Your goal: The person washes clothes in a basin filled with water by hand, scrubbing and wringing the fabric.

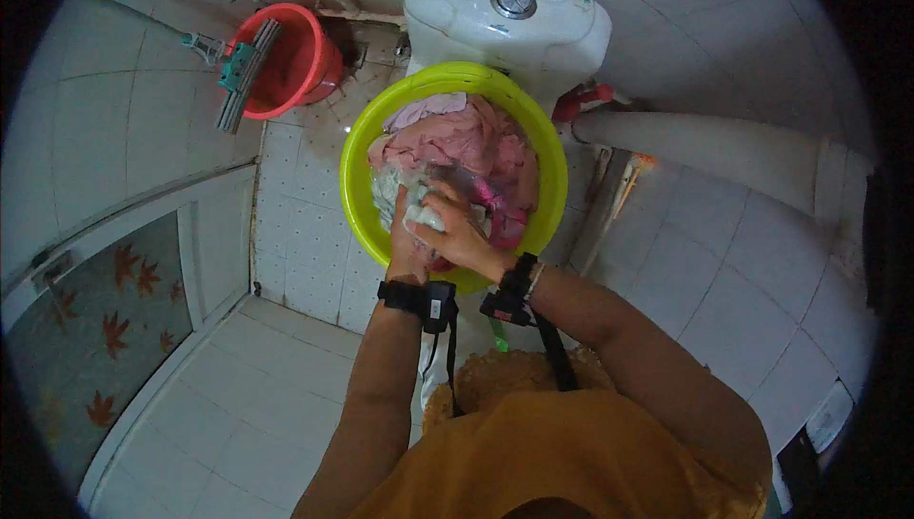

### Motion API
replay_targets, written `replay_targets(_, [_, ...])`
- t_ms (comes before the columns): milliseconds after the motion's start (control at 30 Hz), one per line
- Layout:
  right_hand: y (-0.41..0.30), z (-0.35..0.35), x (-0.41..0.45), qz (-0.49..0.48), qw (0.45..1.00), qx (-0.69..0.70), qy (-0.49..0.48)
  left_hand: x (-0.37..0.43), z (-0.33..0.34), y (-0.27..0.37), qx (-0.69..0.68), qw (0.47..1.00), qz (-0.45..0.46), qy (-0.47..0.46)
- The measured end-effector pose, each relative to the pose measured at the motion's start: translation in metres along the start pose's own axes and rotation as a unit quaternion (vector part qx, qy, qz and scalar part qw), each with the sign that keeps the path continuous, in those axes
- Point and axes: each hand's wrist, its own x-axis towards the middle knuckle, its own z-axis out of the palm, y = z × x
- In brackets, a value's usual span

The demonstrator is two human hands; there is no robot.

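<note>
A lime-green plastic basin (350, 176) in front of me holds a heap of wet clothes. Pink fabric (457, 137) fills its far side, with a pale lilac piece (428, 108) at the back edge. Bright magenta cloth (510, 222) lies on the right, and whitish-green cloth (388, 187) on the left. Over the near part of the basin, my left hand (410, 244) and my right hand (460, 230) press together around a bunched white cloth (426, 217). My right fingers curl over it from above. Part of the cloth is hidden between the palms.
Beyond the basin stands a white toilet cistern (457, 12) with two glass jars on top. A red bucket (325, 69) with a sponge mop (243, 76) across its rim is at the far left. A pipe (700, 137) runs along the right wall; a door panel (136, 312) is left.
</note>
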Motion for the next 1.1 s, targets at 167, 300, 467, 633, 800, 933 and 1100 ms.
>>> replay_targets(167, [0.024, 0.005, 0.019, 0.047, 0.996, 0.056, 0.042, -0.009, 0.023, -0.010, 0.093, 0.992, 0.040, 0.082])
replay_targets(300, [0.044, -0.006, 0.038, -0.039, 0.998, 0.042, 0.041, -0.016, 0.022, -0.015, 0.065, 0.992, 0.074, 0.084])
replay_targets(467, [0.056, -0.045, 0.038, -0.021, 0.991, -0.133, -0.028, -0.026, 0.030, -0.007, 0.481, 0.803, 0.349, 0.038])
replay_targets(633, [0.011, -0.059, 0.009, -0.104, 0.975, -0.179, -0.078, -0.048, 0.062, -0.007, 0.501, 0.819, 0.275, -0.062])
replay_targets(800, [0.030, -0.052, 0.007, -0.020, 0.998, -0.039, -0.053, -0.038, 0.054, -0.015, 0.523, 0.791, 0.314, -0.050])
replay_targets(933, [0.006, -0.063, 0.030, 0.075, 0.977, 0.086, -0.182, -0.013, 0.000, -0.001, 0.709, 0.568, 0.416, -0.027])
replay_targets(1100, [-0.049, -0.082, 0.031, -0.008, 0.994, 0.071, -0.079, -0.009, -0.029, 0.008, 0.735, 0.620, 0.270, -0.048])
